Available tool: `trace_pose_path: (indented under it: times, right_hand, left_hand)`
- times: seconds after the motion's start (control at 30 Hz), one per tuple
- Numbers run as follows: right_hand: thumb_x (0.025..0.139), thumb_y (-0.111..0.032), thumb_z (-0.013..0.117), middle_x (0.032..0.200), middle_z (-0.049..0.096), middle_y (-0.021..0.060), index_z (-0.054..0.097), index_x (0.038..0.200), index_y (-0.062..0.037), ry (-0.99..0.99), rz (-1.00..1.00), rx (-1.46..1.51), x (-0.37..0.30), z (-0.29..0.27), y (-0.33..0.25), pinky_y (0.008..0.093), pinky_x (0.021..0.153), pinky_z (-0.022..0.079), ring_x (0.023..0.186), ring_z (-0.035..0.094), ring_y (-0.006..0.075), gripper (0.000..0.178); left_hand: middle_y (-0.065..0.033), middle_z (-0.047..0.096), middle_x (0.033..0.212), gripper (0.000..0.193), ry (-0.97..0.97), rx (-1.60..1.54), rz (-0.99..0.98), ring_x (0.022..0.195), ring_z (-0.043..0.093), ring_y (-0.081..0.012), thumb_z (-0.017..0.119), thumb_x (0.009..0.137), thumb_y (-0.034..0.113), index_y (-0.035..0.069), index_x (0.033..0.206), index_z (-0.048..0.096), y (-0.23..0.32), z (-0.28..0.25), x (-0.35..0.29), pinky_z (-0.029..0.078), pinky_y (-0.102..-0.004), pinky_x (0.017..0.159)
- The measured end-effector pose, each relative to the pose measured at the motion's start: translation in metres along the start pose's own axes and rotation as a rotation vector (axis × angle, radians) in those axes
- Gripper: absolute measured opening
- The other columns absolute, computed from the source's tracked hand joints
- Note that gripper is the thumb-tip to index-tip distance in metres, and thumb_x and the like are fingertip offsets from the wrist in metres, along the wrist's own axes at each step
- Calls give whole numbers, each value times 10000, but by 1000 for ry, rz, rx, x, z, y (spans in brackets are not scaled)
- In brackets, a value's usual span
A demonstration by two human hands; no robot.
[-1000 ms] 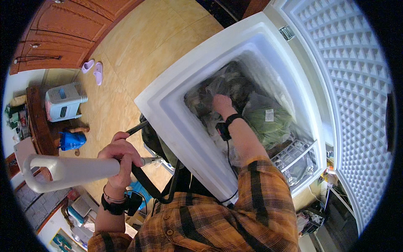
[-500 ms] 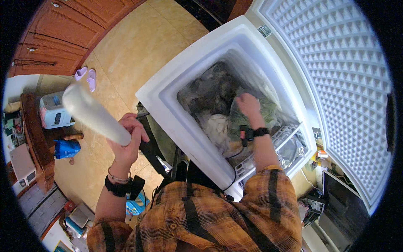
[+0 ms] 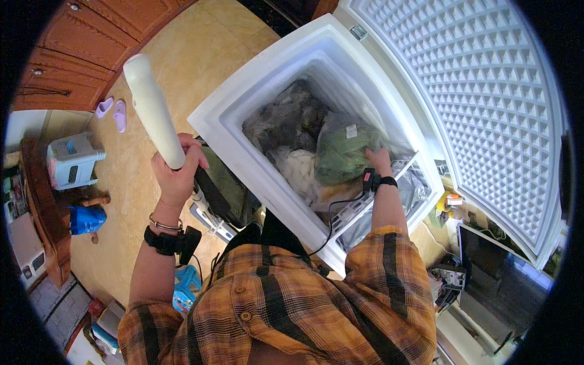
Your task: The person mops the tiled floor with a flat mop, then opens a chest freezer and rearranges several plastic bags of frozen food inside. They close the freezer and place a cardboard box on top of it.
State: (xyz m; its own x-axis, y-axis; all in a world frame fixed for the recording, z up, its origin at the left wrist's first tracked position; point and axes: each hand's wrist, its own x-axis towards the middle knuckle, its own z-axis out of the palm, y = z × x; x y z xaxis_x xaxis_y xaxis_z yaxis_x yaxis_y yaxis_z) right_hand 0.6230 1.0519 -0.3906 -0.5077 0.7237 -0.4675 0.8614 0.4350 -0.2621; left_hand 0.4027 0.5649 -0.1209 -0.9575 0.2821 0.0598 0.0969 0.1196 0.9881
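Note:
Inside the open white chest freezer (image 3: 214,115), a clear plastic bag (image 3: 344,149) of green contents with a small white label lies on other frozen bags. My right hand (image 3: 379,160) is closed on the bag's right edge; some fingertips are hidden. Raised outside the freezer's left side, my left hand (image 3: 176,170) wraps round the lower end of a long, pale, radish-like object (image 3: 151,106), which stands nearly upright and leans left. Beside the green bag sits a whitish bag (image 3: 297,167); dark, frosted bags (image 3: 292,112) fill the far left part.
The dimpled freezer lid (image 3: 468,103) stands raised on the right. A white wire basket (image 3: 365,213) spans the freezer's near end, with a black cable (image 3: 330,222) by it. A dark green bag-like item (image 3: 226,182) is against the freezer's left side. Purple slippers (image 3: 120,115) lie on the floor.
My right hand has drawn back from over the green bag to its right edge, baring more of the bag. The pale object in my left hand has swung more upright.

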Motion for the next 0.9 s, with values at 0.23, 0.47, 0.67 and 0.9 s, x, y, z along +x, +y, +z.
trace_pose_path:
  times: [0.23,0.47,0.67,0.9]
  right_hand:
    - [825,-131,515,891,642,191,676,788,19,82,-500,-547,-24,-10,-52,422,762,505,853,623,319,223]
    - [835,-146,504,896,613,251,598,839,16,192,-631,-125,-33,-45,-160,518,737,466,854,591,423,187]
    - [821,-95,510,840,638,221,589,904,6,222,-738,-405,16,-52,-221,472,685,510,785,638,371,153]
    - [857,-53,484,1182,538,257,225,1455,-86,-147,-629,-176,-11,101,-226,503,857,485,1064,565,385,653]
  left_hand:
    - [-57,579,647,39,-7,36,13,546,589,-128,556,828,-36,-41,848,590,0,-2,0,451,-239,502]
    - [-66,584,642,47,6,-1,11,540,576,-124,548,834,-38,-41,861,586,1,0,0,445,-236,507]
    - [-46,573,582,57,-15,130,93,547,558,-115,536,831,-53,-19,858,572,-7,-3,2,467,-349,842]
    - [-29,561,565,97,-40,136,94,558,529,-122,505,836,-53,33,870,532,-12,-5,2,392,-439,945]
